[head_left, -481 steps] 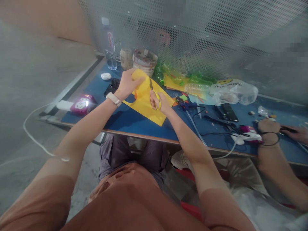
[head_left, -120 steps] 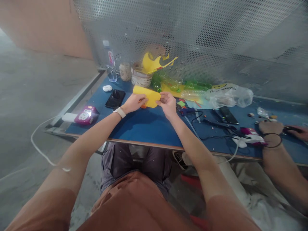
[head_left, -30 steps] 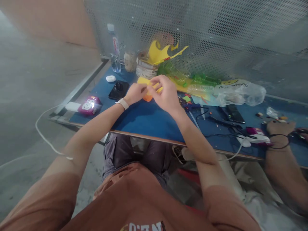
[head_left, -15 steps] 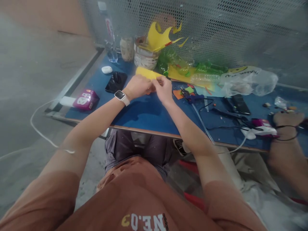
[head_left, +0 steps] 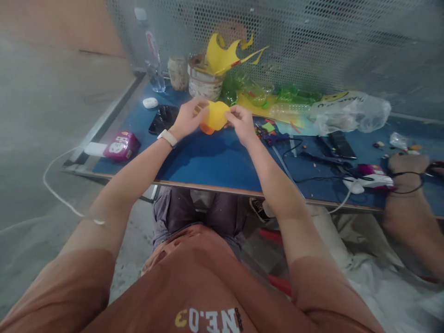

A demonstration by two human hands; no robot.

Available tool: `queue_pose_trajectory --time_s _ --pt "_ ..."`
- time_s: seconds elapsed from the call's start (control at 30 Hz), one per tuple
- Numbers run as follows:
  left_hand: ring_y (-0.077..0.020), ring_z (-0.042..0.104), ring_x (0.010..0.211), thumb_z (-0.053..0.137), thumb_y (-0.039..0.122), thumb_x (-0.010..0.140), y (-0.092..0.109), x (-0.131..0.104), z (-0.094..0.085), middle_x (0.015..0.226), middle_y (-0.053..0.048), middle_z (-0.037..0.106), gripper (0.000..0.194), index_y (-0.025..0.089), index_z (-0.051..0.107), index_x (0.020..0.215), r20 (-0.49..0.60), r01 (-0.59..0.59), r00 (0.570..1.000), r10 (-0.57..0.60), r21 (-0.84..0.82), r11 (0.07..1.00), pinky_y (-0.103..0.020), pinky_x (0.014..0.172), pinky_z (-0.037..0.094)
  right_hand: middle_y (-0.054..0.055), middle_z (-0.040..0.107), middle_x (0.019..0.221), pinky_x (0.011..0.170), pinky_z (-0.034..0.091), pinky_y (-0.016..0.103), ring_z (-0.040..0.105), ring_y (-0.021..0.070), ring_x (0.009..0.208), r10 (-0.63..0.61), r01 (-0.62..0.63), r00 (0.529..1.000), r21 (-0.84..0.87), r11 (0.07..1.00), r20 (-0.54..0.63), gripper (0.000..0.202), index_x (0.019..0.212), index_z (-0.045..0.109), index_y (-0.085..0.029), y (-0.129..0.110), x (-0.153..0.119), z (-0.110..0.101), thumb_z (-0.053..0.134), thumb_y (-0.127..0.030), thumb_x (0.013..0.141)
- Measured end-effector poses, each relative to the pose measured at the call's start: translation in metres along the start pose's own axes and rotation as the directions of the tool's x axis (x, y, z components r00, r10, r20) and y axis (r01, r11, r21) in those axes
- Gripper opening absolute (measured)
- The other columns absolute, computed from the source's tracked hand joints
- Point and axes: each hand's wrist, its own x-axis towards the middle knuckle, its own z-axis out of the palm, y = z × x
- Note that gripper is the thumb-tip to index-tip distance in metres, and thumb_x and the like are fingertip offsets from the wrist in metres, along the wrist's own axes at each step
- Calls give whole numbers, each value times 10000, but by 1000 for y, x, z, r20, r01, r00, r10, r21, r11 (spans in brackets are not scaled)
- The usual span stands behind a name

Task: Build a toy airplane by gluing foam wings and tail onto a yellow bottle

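Both of my hands hold a yellow paper piece [head_left: 218, 115] with a rounded outline, just above the blue table [head_left: 215, 166]. My left hand [head_left: 189, 118], with a white watch band at the wrist, is closed on its left edge. At the right edge, my right hand [head_left: 242, 122] pinches the paper between thumb and fingers. An orange piece [head_left: 207, 129] shows under the yellow one; how the two are joined I cannot tell. Behind my left hand lies a black phone [head_left: 161, 120].
Left: a white case [head_left: 150, 102] and a purple packet [head_left: 121, 145]. Behind: a water bottle [head_left: 152, 60], a jar [head_left: 178, 73] and a tub [head_left: 204, 85] with yellow cut-outs. Right: green bottles [head_left: 298, 95], a plastic bag [head_left: 350, 113], cables, and another person's hand [head_left: 408, 163].
The yellow paper has turned to show its rounded face, with orange below it. My left hand has shifted left and opened somewhat, and the hands are farther apart. The view has shifted slightly.
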Motion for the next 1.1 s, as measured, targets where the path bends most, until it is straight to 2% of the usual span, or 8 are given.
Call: queue_pose_trajectory --time_s 0.1,0.2,0.27,0.33,0.43,0.53,0.77,1.1 --pt "-270 755 1051 823 665 1171 -1 0 3 1026 -83 819 427 247 785 1095 74 -14 997 16 -21 1000 -391 959 620 42 807 957 903 850 574 882 329 1003 9 -10 999 26 1000 33 787 1130 797 -320 -5 -1 -2 950 -1072 952" --pt "-256 658 909 787 584 1187 -7 1 7 803 -41 621 490 262 627 855 127 -27 992 28 -7 1000 -420 900 590 49 806 973 919 845 577 879 332 1020 10 -10 1000 19 1000 16 798 1155 799 -323 -1 0 -2 930 -1085 958" --pt "-246 593 850 791 537 1172 -11 1 10 748 -24 520 528 271 538 791 131 -24 991 24 0 1000 -429 869 566 58 821 1005 948 846 587 893 347 1068 15 -15 1000 7 1000 -1 804 1186 807 -321 4 1 -1 917 -1087 970" --pt "-242 558 829 804 532 1154 -14 1 12 737 -16 491 522 279 526 791 112 -13 994 13 -2 1000 -431 854 550 62 833 1006 951 850 594 904 353 1069 27 -27 1000 2 1000 -10 816 1176 809 -316 9 2 1 915 -1096 962" --pt "-243 540 813 820 574 1141 -14 2 13 720 -7 479 500 286 566 822 74 2 997 -1 -14 1000 -433 845 539 63 843 980 936 859 605 905 346 1025 45 -45 999 12 999 6 814 1155 814 -316 13 0 5 960 -1084 929" --pt "-238 545 803 832 580 1143 -14 2 13 710 -6 491 500 282 588 824 58 10 998 -9 -17 1000 -430 839 535 73 868 994 957 866 630 915 361 1054 50 -51 999 24 998 21 804 1211 841 -314 12 -3 9 1010 -1042 916" --pt "-219 590 770 789 524 1191 -10 -2 14 717 -33 651 529 266 591 774 97 5 995 -3 -13 1000 -409 819 555 101 908 1052 952 868 628 930 378 1086 44 -45 998 -13 999 -44 801 1212 858 -301 15 -2 8 1003 -1036 928" --pt "-206 594 765 777 540 1224 -10 -3 12 740 -52 700 540 250 628 794 113 4 994 3 -56 998 -396 800 535 123 921 1165 1062 856 630 925 407 1267 23 -23 999 -18 1000 -40 777 1249 841 -296 2 -6 11 1007 -997 958"
